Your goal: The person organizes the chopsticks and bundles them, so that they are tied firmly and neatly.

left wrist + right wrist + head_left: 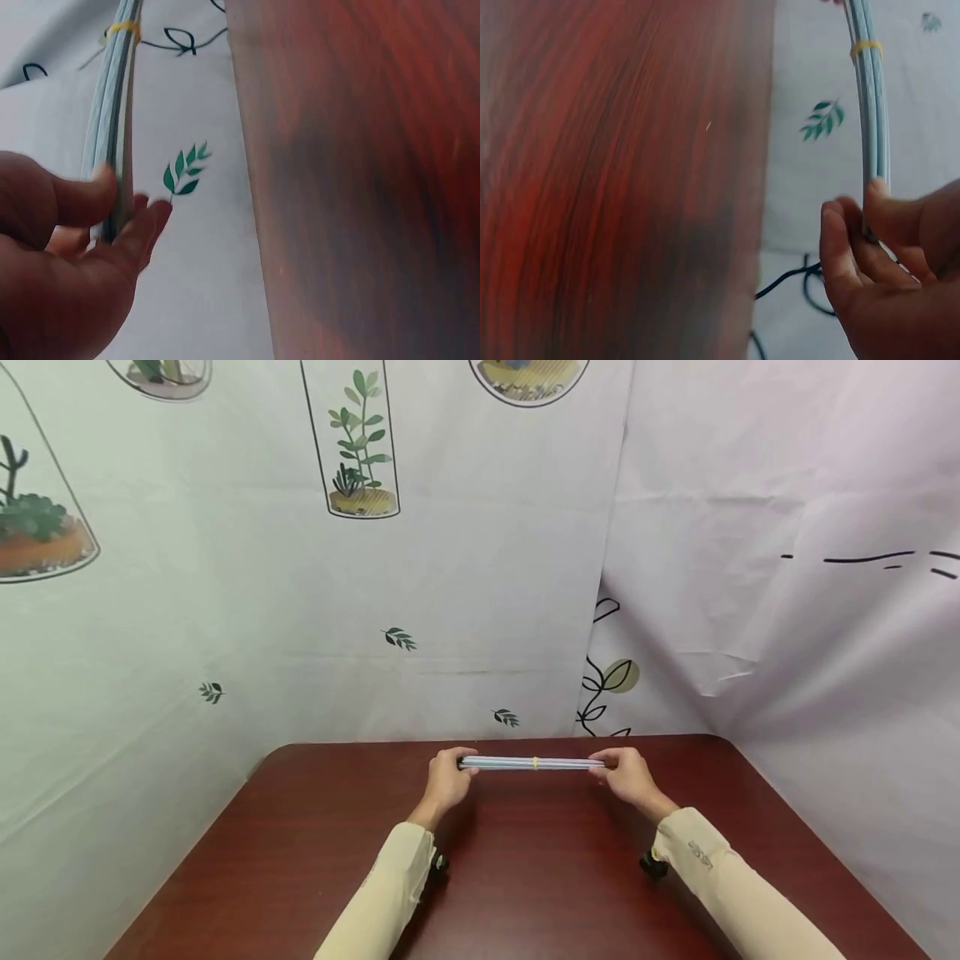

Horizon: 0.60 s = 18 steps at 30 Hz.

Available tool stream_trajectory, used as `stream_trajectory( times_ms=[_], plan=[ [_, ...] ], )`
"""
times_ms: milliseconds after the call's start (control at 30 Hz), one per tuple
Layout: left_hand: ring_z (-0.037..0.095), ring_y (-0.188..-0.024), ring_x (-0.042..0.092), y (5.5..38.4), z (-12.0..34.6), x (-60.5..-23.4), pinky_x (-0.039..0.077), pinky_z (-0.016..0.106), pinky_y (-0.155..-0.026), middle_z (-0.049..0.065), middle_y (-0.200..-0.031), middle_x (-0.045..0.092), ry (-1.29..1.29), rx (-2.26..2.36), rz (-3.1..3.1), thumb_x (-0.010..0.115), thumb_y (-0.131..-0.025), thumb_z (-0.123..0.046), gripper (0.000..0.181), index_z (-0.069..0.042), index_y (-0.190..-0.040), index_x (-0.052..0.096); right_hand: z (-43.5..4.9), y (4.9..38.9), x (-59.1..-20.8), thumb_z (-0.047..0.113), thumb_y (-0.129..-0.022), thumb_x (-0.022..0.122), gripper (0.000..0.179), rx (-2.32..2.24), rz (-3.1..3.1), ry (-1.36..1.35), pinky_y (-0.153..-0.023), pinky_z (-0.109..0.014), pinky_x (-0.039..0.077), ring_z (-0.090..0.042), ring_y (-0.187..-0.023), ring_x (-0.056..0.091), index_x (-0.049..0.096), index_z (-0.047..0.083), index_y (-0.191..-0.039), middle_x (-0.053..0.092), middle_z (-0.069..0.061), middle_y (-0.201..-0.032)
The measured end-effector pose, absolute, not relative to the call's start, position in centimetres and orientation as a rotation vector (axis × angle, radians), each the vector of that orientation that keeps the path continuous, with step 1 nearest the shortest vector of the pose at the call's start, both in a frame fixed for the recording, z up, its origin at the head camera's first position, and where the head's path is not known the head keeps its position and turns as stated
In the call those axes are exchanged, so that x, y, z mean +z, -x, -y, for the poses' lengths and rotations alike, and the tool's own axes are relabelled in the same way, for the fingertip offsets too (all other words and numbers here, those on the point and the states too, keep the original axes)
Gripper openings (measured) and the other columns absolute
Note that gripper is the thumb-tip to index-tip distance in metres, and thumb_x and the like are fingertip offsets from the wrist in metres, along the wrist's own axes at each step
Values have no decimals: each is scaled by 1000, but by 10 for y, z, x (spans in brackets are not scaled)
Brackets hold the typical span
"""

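Observation:
A bundle of thin pale-blue sticks [502, 763] is held level above the far part of the table, a yellow band [536, 763] around its middle. My left hand [448, 781] pinches its left end between thumb and fingers, and my right hand [628, 777] pinches the right end. In the left wrist view, the thumb of the left hand [60, 277] presses the bundle [112, 97] against the fingers. The right wrist view has the right hand [907, 262] gripping the other end of the bundle [871, 112]. Both stick ends are partly hidden by fingers.
Beneath the hands lies a dark red-brown wooden table [540, 877] with rounded far corners. Behind it and along both sides hangs a white cloth [480, 577] printed with plants and leaves. A dark device shows beneath each sleeve cuff.

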<state>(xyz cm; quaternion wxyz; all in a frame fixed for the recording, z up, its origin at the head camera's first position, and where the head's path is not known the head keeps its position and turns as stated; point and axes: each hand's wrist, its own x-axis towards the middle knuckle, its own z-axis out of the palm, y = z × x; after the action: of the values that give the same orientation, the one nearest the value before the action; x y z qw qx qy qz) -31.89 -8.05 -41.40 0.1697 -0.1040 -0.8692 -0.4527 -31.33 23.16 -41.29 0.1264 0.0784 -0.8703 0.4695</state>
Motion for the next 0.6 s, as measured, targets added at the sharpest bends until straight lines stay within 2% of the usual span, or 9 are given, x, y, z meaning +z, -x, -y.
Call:
stream_trajectory(
  times_ms=[167, 233, 400, 500, 600],
  plan=[
    [24, -90, 68, 323, 84, -415, 55, 40, -79, 15, -98, 74, 352, -1255, 2558, 77, -81, 3, 27, 3, -108, 74, -237, 323, -419, -4, -86, 71, 14, 1320, 2577, -285, -55, -26, 48, -19, -64, 61, 72, -8, -99, 69, -12, -77],
    [24, -92, 68, 325, 85, -417, 54, 39, -80, 14, -100, 74, 365, -1227, 2604, 77, -81, 1, 27, 2, -108, 74, -237, 327, -420, -3, -85, 72, 14, 1272, 2591, -277, -57, -27, 48, -20, -69, 63, 73, -7, -99, 70, -13, -82],
    [22, -88, 66, 331, 86, -422, 54, 39, -79, 11, -95, 73, 392, -1142, 2714, 80, -79, 0, 25, 1, -104, 75, -237, 332, -426, 1, -83, 76, 14, 1100, 2649, -256, -71, -36, 53, -28, -90, 68, 76, -3, -96, 73, -17, -97],
    [21, -87, 67, 333, 86, -423, 55, 39, -80, 10, -94, 73, 400, -1088, 2762, 80, -78, 1, 24, 0, -101, 75, -237, 332, -429, 3, -82, 77, 14, 1038, 2694, -271, -78, -44, 53, -29, -90, 67, 76, -2, -96, 73, -15, -94],
    [23, -90, 68, 336, 84, -423, 55, 40, -81, 11, -95, 73, 411, -1023, 2797, 80, -77, 3, 22, 1, -99, 75, -238, 332, -431, 4, -83, 78, 13, 999, 2742, -282, -80, -45, 52, -26, -88, 66, 77, 0, -95, 74, -11, -92]
  ],
)
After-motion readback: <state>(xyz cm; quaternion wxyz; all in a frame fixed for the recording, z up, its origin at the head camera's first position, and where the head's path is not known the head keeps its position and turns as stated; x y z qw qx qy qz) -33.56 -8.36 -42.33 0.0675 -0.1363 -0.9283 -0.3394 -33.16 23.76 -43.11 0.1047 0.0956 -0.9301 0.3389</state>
